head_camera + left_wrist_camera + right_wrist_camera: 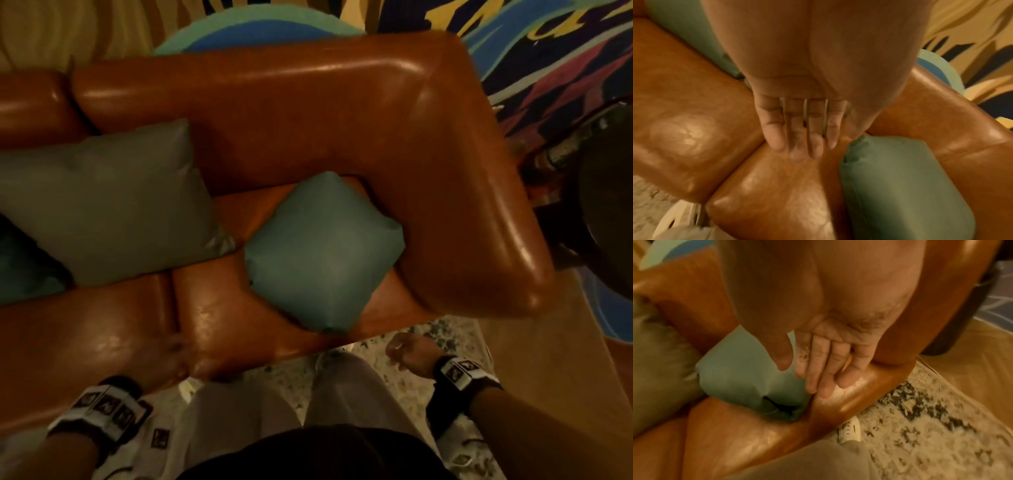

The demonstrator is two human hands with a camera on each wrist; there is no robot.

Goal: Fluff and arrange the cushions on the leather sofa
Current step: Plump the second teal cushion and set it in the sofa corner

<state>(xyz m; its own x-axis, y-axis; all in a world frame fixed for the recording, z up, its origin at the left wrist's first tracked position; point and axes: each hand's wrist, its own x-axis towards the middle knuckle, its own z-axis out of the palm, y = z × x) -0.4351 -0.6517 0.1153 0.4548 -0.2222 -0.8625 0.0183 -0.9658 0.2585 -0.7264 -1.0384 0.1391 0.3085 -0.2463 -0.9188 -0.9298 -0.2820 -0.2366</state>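
- On the seat of the brown leather sofa (308,113), at the 3 o'clock end, one teal cushion (323,253) lies turned like a diamond, one corner tucked into the angle where the backrest meets the armrest.
- Toward 9 o'clock, one larger grey-green cushion (106,202) leans against the backrest; a third, dark teal cushion (20,270) shows only in part at the frame's left edge, half under the grey-green one.
- That makes three cushions counted, and two hands.
- At 7 o'clock the left hand (164,359) is held over the front edge of the seat near the seam between two seat pads; in the left wrist view its fingers (774,129) are straight and close together, holding nothing, just above the leather.
- At 5 o'clock the right hand (407,353) hangs past the sofa's front corner, over a speckled rug (445,335), clear of the teal cushion.
- Its fingers (826,369) look loosely extended and empty in the right wrist view, though from the head view they seem a little curled.
- Both wrists carry black-and-white bands.
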